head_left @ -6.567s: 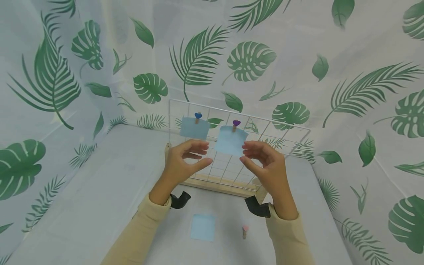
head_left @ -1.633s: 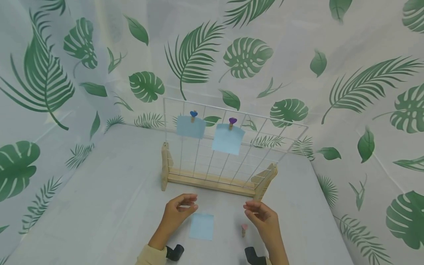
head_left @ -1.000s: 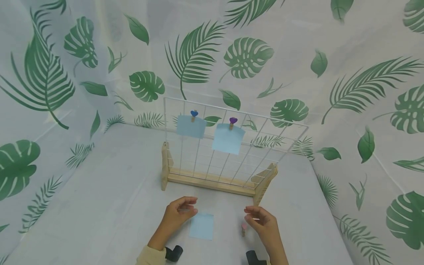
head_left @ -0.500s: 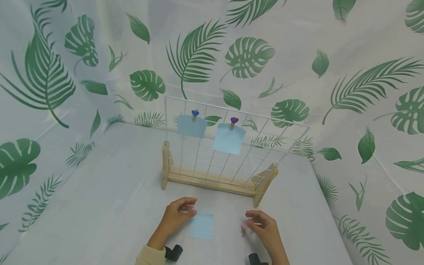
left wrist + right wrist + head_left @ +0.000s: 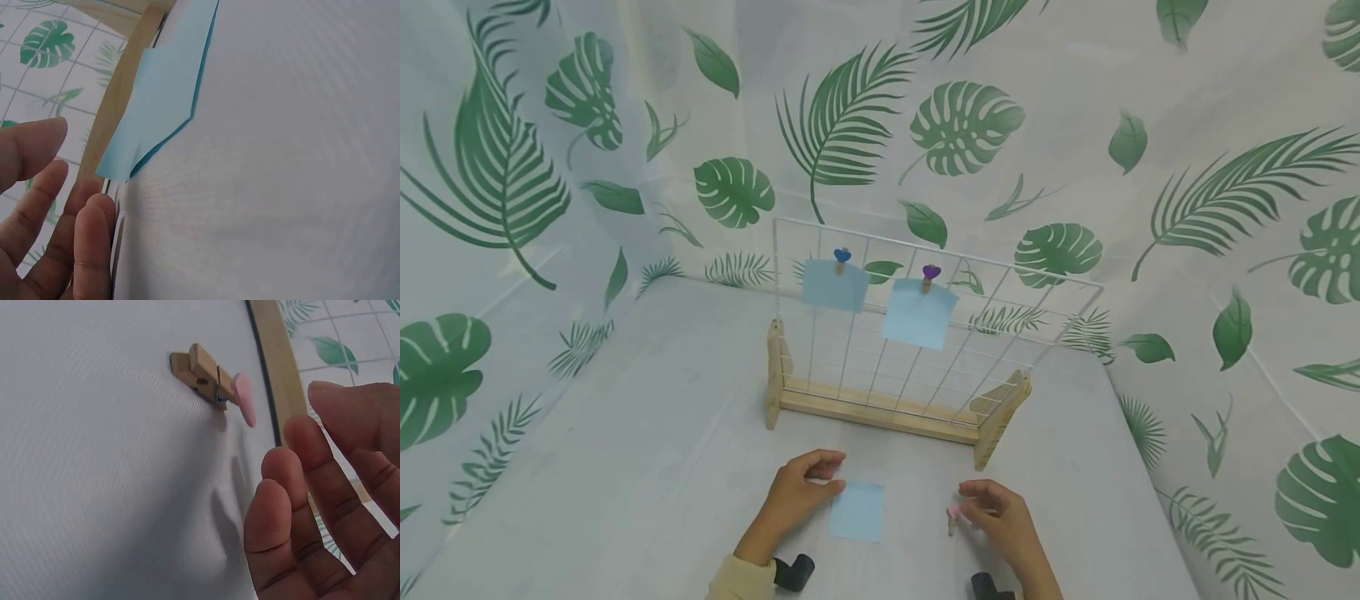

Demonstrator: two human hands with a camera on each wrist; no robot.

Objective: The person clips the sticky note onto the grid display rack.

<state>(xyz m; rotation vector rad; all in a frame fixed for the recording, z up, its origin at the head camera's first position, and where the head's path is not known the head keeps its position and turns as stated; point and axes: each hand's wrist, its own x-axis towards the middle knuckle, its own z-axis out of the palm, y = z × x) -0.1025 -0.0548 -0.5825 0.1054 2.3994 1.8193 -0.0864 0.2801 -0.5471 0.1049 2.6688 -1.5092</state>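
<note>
A light blue sticky note (image 5: 857,512) lies on the white table, its near edge lifted a little in the left wrist view. Beside its upper left corner is my left hand (image 5: 797,492), thumb and fingers parted and holding nothing. Over to the right lies a small wooden clothespin (image 5: 203,375) with a pink heart on its end. My right hand (image 5: 1003,517) hovers just right of this clothespin, fingertips close to the heart, fingers loosely bent around nothing. Two more blue notes hang on a wire grid (image 5: 880,367), under a blue-heart clothespin (image 5: 841,260) and a purple-heart clothespin (image 5: 929,277).
The grid stands upright in a wooden base (image 5: 880,417) behind the hands. A black wrist mount (image 5: 795,573) shows under the left wrist, another (image 5: 988,587) by the right. A leaf-patterned curtain (image 5: 1060,167) encloses the white table (image 5: 647,433).
Both hands have come down from the hanging notes to the table. Lately my right hand has sunk slightly beside the pink clothespin, while the left has dipped a little by the loose note.
</note>
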